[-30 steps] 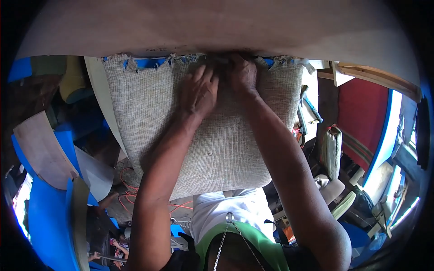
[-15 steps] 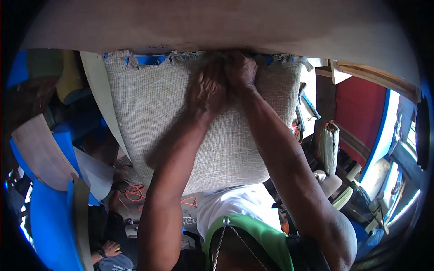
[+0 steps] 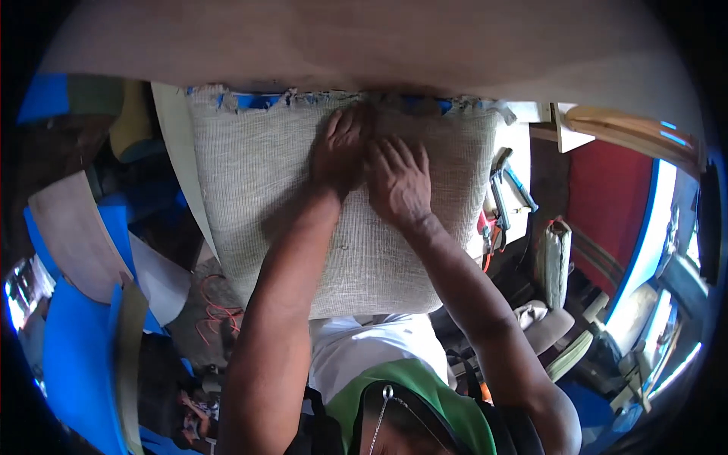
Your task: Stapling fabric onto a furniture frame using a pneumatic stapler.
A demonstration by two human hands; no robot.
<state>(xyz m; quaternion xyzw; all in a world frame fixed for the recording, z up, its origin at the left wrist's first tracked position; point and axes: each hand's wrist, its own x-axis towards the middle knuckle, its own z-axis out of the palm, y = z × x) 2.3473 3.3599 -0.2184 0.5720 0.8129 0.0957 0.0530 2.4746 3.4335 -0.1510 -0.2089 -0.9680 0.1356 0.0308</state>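
The cushion [image 3: 258, 174] lies in the middle, in front of the person, its pale woven cloth facing up. Its far edge is ragged, with torn threads and strips of blue material [image 3: 262, 100] showing through, and it runs close against a brown panel [image 3: 364, 45] across the far side. Little room shows between that edge and the panel.

The left hand [image 3: 343, 148] rests on the cloth just left of the right hand, fingers extended toward the far edge and tips close to it; they grasp nothing that shows. The right hand [image 3: 400, 182] lies a little nearer, palm down, its fingers loose, slightly spread and released. Whether the two hands touch is hard to tell.

Cloth stretches from the left hand to the cushion's left edge, a wider span than from the right hand to the right edge. The near edge hangs just in front of the person's white clothing [image 3: 371, 341].

Past the right edge, a pale board [image 3: 516, 140] juts out, bearing tools [image 3: 518, 184] near the cushion. At left, a blue sheet [image 3: 76, 371] stands well apart, with an orange cord [image 3: 218, 311] on the floor between.
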